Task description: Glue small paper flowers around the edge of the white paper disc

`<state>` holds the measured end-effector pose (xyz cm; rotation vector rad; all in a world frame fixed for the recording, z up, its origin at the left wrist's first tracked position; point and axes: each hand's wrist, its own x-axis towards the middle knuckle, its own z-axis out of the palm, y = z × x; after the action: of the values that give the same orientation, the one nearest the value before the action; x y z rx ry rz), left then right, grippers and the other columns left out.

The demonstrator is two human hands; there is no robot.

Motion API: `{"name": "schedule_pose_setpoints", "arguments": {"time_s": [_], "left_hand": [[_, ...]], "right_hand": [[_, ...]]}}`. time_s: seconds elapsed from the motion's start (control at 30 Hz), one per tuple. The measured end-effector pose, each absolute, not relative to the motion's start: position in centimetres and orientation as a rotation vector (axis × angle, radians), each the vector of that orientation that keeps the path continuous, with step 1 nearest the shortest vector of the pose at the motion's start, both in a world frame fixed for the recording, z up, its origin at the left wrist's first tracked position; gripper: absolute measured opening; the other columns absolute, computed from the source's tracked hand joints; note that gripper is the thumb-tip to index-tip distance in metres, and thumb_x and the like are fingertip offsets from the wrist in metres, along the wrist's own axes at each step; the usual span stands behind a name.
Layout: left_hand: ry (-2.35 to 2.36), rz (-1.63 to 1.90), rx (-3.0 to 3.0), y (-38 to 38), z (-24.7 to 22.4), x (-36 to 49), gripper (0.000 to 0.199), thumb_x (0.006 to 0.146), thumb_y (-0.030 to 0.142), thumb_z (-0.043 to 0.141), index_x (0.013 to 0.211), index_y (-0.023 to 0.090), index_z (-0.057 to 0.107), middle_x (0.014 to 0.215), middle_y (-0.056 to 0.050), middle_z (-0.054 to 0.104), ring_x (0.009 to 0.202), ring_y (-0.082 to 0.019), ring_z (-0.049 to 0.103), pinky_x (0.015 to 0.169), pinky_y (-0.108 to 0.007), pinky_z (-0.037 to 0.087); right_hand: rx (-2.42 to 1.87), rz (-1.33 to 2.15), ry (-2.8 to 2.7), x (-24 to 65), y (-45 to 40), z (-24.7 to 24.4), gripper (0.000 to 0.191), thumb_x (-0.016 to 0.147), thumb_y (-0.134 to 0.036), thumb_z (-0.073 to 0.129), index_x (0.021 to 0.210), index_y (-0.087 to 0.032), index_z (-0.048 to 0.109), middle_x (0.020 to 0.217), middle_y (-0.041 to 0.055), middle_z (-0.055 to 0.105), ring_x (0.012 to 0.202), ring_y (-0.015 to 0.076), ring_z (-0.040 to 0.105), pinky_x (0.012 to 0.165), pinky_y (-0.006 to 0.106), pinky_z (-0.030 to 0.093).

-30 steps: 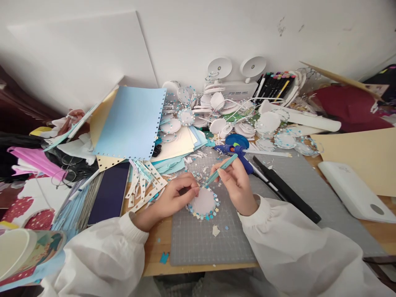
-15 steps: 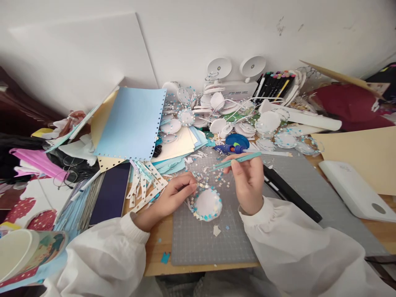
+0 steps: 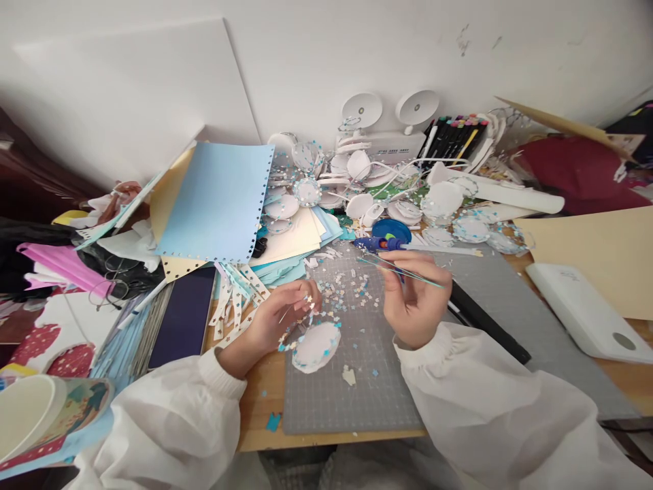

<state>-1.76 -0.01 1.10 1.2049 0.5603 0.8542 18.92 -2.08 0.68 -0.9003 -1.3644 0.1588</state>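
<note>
My left hand (image 3: 270,318) is closed in a pinch at the upper left of a white round ornament (image 3: 316,347), whose rim is trimmed with small blue, white and cream stars. The ornament tilts over the grey cutting mat (image 3: 357,405); whether its lower edge touches the mat I cannot tell. Thin teal tweezers (image 3: 413,274) lie across the fingers of my right hand (image 3: 419,303), which grips them with the tips pointing left. Between and beyond the hands, loose paper stars (image 3: 363,294) are scattered on the mat. A cream paper scrap (image 3: 349,375) rests near the ornament.
Behind the mat are a blue glue gun (image 3: 377,243) and piled white star-trimmed ornaments (image 3: 443,200). A black bar-shaped tool (image 3: 490,323) lies right of my right hand. At left are a dark blue phone-like slab (image 3: 182,320) and blue punched paper (image 3: 219,204); a white device (image 3: 586,313) sits right.
My left hand has lifted and tilted the ornament, shifting it left. My right hand has moved slightly right and turned, so the tweezers now point up and left.
</note>
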Motion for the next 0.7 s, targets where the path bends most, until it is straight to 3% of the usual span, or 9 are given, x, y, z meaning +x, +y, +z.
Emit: {"name": "schedule_pose_setpoints", "arguments": {"time_s": [0.27,0.5,0.7], "left_hand": [[0.497,0.63,1.464,-0.7,1.5,-1.8,0.028,0.085,0.025,0.061,0.06,0.013,0.057,0.071,-0.004,0.051,0.071,-0.015,0.048,0.067,-0.028,0.036],[0.55,0.657,1.599,-1.0,2.2,-1.5,0.032,0.095,0.03,0.05,0.082,0.012,0.074,0.085,-0.009,0.064,0.084,-0.019,0.057,0.078,-0.03,0.041],[0.604,0.698,1.44,-1.1,1.1,-1.5,0.039,0.097,0.035,0.043,0.093,0.014,0.075,0.097,-0.011,0.068,0.094,-0.023,0.062,0.085,-0.033,0.044]], "right_hand": [[-0.995,0.218,-1.438,19.0,-1.8,0.0,0.02,0.085,-0.014,0.059,0.101,-0.023,0.052,0.097,0.0073,0.061,0.094,0.0223,0.064,0.084,0.044,0.053],[-1.025,0.303,-1.515,18.9,-2.0,-0.2,0.018,0.085,-0.012,0.058,0.099,-0.021,0.052,0.095,0.0078,0.059,0.089,0.0211,0.063,0.076,0.039,0.053],[-1.027,0.313,-1.535,18.9,-2.0,-0.2,0.018,0.084,-0.012,0.059,0.098,-0.021,0.052,0.093,0.0073,0.058,0.088,0.0208,0.062,0.075,0.037,0.053]]}}
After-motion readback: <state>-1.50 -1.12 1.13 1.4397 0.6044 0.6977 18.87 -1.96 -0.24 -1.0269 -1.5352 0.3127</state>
